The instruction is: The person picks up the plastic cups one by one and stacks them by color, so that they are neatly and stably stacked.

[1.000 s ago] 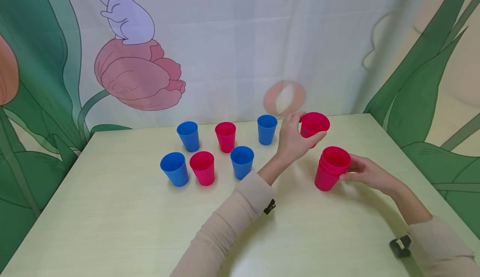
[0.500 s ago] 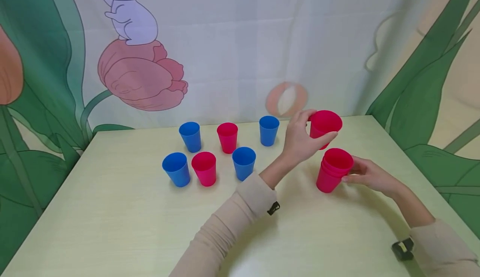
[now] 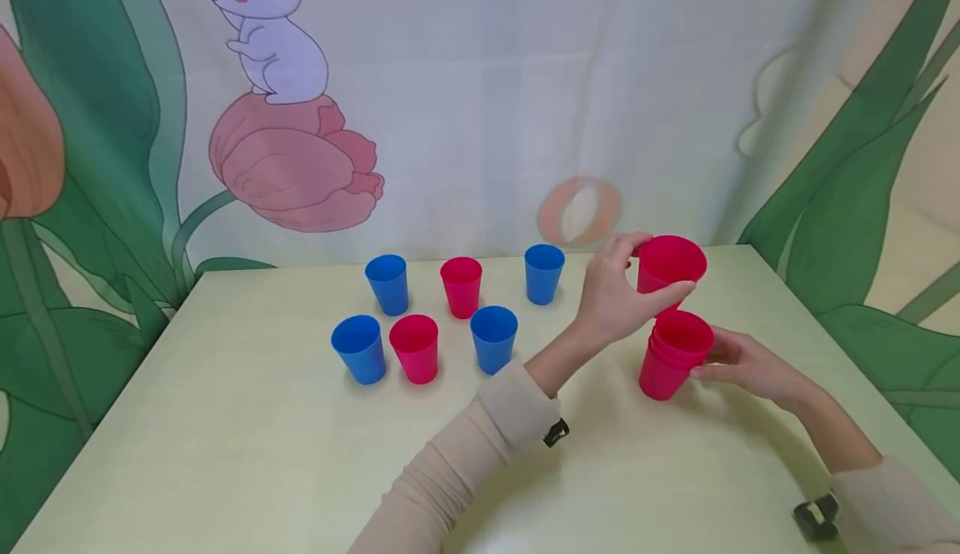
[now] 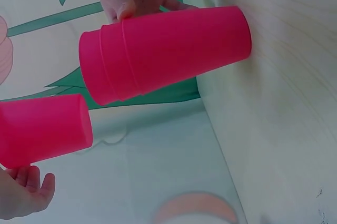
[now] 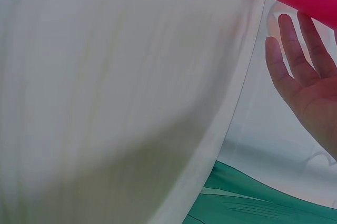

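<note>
My left hand (image 3: 618, 296) pinches a red plastic cup (image 3: 670, 267) by its side, thumb in front and fingers behind. The cup is held upright just above a stack of nested red cups (image 3: 663, 375) on the table's right side. In the left wrist view, a gap separates the held cup (image 4: 47, 126) from the rims of the stack (image 4: 179, 45). My right hand (image 3: 757, 368) holds that stack from the right, with its thumb on the near side. Stretched fingers of the right hand (image 5: 316, 87) show beside red plastic in the right wrist view.
Left of my hands, cups stand upright in two loose rows: blue cups (image 3: 495, 341) and two red cups (image 3: 414, 350) among them. The pale table (image 3: 247, 421) ends at a printed curtain (image 3: 465, 121) behind the cups.
My left hand has carried the red cup rightward, from behind and left of the stack to over it. The right hand has kept its hold on the stack. The head view has shifted slightly.
</note>
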Tool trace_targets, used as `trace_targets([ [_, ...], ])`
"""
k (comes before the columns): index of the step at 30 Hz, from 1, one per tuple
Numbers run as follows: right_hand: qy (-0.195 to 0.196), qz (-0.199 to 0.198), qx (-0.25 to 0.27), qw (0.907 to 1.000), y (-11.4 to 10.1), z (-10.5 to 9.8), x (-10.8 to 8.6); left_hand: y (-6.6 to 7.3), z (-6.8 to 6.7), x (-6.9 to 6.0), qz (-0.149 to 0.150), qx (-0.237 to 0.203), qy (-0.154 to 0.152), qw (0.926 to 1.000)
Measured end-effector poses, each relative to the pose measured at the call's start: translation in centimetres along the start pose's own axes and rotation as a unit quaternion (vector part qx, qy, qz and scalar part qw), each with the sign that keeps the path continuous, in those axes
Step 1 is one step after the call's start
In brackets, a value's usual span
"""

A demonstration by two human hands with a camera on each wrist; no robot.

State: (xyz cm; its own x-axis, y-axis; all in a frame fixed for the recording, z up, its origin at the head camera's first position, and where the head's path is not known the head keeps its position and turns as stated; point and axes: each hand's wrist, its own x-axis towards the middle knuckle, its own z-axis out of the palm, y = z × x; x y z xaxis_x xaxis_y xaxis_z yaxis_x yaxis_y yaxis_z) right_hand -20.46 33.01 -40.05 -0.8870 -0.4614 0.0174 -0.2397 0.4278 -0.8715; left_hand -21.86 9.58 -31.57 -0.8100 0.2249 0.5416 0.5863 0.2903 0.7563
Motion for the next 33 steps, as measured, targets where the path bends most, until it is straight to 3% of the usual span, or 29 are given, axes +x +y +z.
trace_targets([
  [8, -0.001, 0.002, 0.002, 1.0, 0.12, 0.06, 0.02, 0.52, 0.13, -0.34, 0.016, -0.009, -0.019, 0.9996],
  [24, -0.007, 0.003, -0.002, 1.0, 0.09, 0.0, 0.11, 0.59, 0.63, -0.93, 0.002, -0.004, -0.083, 0.9965],
  [33, -0.01, -0.003, -0.001, 1.0, -0.22, -0.01, 0.1, 0.47, 0.81, -0.95, 0.004, -0.013, -0.105, 0.9944],
])
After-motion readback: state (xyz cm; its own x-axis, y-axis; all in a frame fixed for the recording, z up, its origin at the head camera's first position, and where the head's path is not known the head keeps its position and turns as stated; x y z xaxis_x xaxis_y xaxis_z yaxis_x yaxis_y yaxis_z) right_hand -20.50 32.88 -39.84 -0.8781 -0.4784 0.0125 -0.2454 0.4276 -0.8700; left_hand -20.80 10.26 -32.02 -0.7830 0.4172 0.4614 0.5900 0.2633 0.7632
